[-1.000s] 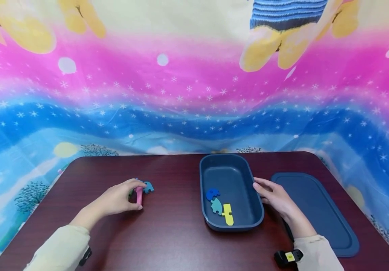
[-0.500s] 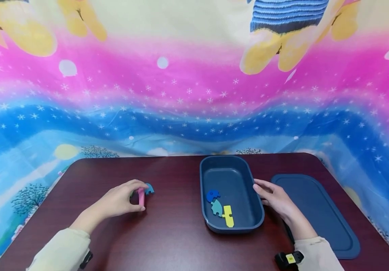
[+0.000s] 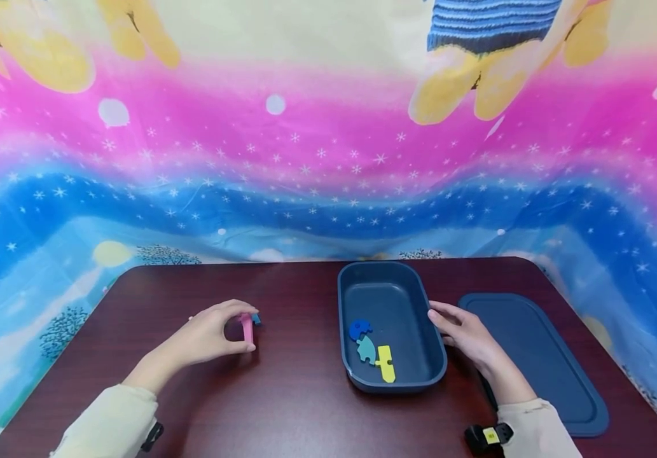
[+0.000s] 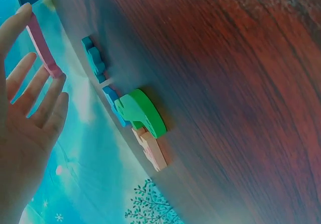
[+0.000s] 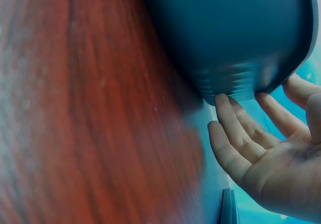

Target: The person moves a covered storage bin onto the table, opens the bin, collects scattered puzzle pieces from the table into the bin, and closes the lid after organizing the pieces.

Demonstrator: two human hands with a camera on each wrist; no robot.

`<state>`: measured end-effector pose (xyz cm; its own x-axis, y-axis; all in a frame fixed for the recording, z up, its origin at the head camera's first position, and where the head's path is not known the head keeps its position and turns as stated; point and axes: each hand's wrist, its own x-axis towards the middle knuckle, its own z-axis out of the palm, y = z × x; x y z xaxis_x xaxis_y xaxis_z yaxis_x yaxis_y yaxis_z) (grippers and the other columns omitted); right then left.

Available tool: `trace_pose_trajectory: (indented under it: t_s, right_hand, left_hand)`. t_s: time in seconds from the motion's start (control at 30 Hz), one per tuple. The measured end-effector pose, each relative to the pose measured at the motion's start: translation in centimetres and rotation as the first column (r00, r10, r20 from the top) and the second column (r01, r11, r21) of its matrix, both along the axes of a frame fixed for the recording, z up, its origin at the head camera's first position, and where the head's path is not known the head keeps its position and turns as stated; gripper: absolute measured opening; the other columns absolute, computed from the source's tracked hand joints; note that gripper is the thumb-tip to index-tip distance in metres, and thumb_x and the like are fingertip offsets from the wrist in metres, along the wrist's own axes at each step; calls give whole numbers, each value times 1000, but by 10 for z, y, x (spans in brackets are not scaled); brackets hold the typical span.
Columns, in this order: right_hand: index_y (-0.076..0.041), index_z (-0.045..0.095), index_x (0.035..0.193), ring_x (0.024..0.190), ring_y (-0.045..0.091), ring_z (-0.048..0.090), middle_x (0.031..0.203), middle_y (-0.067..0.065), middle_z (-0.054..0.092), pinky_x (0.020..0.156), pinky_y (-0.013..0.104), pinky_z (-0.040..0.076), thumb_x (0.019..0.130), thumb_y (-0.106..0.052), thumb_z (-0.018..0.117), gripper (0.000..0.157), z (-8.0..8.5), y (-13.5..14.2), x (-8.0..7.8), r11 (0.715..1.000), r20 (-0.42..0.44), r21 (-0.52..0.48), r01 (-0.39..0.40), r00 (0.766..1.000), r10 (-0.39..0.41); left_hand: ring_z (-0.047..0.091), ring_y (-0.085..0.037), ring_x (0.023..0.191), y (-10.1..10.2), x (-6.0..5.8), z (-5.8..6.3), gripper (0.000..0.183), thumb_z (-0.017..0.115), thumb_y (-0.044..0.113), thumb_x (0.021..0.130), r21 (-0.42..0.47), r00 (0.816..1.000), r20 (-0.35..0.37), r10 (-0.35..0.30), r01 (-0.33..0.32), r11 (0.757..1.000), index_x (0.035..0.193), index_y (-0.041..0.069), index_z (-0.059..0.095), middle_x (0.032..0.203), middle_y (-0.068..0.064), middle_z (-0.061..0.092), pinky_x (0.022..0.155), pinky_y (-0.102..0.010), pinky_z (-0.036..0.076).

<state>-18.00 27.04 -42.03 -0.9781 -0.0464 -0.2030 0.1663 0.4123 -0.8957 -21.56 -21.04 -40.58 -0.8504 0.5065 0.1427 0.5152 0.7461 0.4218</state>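
Box (image 3: 388, 302): smooth, plastic-looking, largely matt, with a faint sheen on the inner floor. Right of the box, lid (image 3: 534, 356): similar matt, plastic look. Left of the box, pink piece (image 3: 247, 331): smooth, matt; material uncertain. Beneath the box, bench (image 3: 294, 407): wood-grained, softly glossy. Behind the box, backdrop (image 3: 328, 152): printed cloth, lightly creased.

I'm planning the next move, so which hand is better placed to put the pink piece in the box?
Left, most likely: the left hand pinches the pink piece, while the right hand touches the right side of the box.
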Motion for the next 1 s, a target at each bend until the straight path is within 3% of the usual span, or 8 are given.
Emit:
trace_pose_trajectory:
  t_s: [0.3,0.5,1.0]
  right_hand:
    - [-4,36,152,123,38,55,143,27,48,97,47,50,100,-48,54,71,0,1,0,1000,4,2,-3,1000,3]
    - [-4,35,153,124,39,54,143,27,47,97,48,49,99,-48,54,72,-1,1,2,1000,10,7,0,1000,0]
    - [-4,35,153,124,39,54,144,27,47,97,47,50,100,-49,54,72,-1,4,4,1000,4,10,-16,1000,16]
  left_hand:
    - [63,-18,109,4,4,3,57,86,43,75,34,1000,-4,25,-25,999,122,16,68,122,4,64,81,-49,51]
    - [60,-19,116,10,5,3,51,84,45,77,46,1000,-4,-8,8,999,117,15,72,125,5,64,92,-48,50]
    - [57,-20,121,26,10,10,56,80,56,77,88,1000,7,9,-10,996,118,20,72,128,8,62,95,-49,49]
